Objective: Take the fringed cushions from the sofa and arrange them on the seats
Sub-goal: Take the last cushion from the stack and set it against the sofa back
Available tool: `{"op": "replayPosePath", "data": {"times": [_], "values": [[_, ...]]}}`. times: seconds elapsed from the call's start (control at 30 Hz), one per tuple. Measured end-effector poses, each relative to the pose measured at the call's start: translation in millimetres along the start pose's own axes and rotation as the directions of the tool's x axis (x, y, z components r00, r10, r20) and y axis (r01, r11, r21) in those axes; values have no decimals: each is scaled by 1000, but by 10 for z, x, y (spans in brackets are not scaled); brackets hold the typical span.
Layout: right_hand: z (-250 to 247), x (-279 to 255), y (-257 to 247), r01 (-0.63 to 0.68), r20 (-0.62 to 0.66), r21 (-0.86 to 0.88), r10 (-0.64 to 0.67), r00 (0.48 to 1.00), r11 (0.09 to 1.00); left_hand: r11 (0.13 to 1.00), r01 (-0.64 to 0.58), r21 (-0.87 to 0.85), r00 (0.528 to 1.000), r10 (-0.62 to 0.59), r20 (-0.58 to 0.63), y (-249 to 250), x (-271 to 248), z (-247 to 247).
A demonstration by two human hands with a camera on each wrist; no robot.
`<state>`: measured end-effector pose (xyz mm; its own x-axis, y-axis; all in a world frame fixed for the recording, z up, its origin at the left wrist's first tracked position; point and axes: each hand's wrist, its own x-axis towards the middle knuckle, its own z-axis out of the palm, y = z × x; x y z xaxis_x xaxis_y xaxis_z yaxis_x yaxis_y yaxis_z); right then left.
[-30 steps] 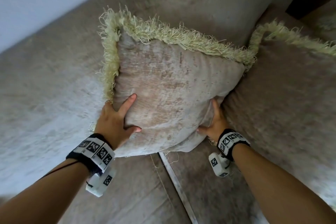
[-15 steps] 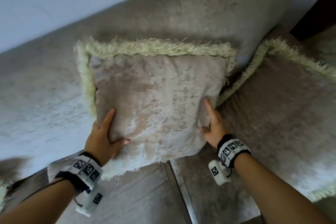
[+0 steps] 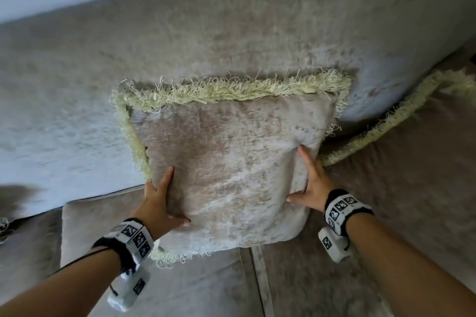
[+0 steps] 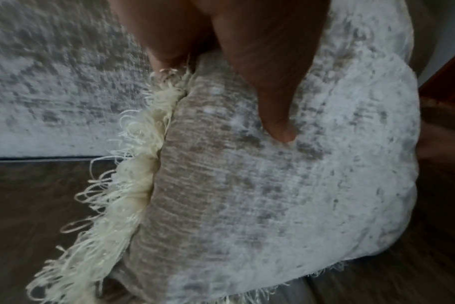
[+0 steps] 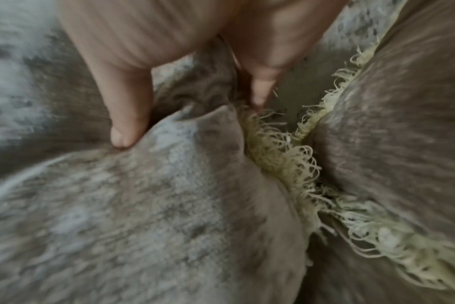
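Cushion [image 3: 231,162] being propped upright against sofa back [image 3: 231,33], over the seat seam. Gripping it by both side edges, left hand [image 3: 157,201] and right hand [image 3: 311,188] with fingers [image 4: 278,123] curled round, probably for squaring it beside second cushion [image 3: 412,175].

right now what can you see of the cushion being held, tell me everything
The held cushion is square, covered in mottled beige-grey velvety fabric, with pale yellow-green looped fringe along its top, left and bottom edges. It stands roughly upright against the sofa backrest, its lower edge over the seam between two seats. The left hand grips its left side, the right hand its right side, thumbs on the front. A second fringed cushion lies beside it at right.
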<state>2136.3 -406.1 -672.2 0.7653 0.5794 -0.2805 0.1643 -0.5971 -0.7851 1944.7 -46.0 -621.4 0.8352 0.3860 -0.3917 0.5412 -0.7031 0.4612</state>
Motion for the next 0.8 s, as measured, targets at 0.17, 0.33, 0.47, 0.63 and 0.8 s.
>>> {"op": "replayPosePath", "data": {"times": [0.17, 0.33, 0.47, 0.63, 0.8], "values": [[142, 16, -144, 17, -75, 63, -12, 997, 998, 995, -94, -27, 994, 93, -50, -56, 16, 23], [157, -269, -461, -18, -93, -38, 14, 996, 999, 976, -192, -99, 980, 185, -76, -25, -278, -197], [134, -354, -929, 80, -67, -87, -85, 994, 993, 988, -123, -95, 984, 109, -138, -103, -638, -555], [290, -165, -1826, 186, -64, -166, -199, 978, 968, 994, -35, -100, 961, 6, -276, -507, -988, -1188], [854, 61, -2596, 256, -69, -210, -275, 959, 944, 997, 38, -72, 942, -60, -330, -1182, -1100, -1749]]}}
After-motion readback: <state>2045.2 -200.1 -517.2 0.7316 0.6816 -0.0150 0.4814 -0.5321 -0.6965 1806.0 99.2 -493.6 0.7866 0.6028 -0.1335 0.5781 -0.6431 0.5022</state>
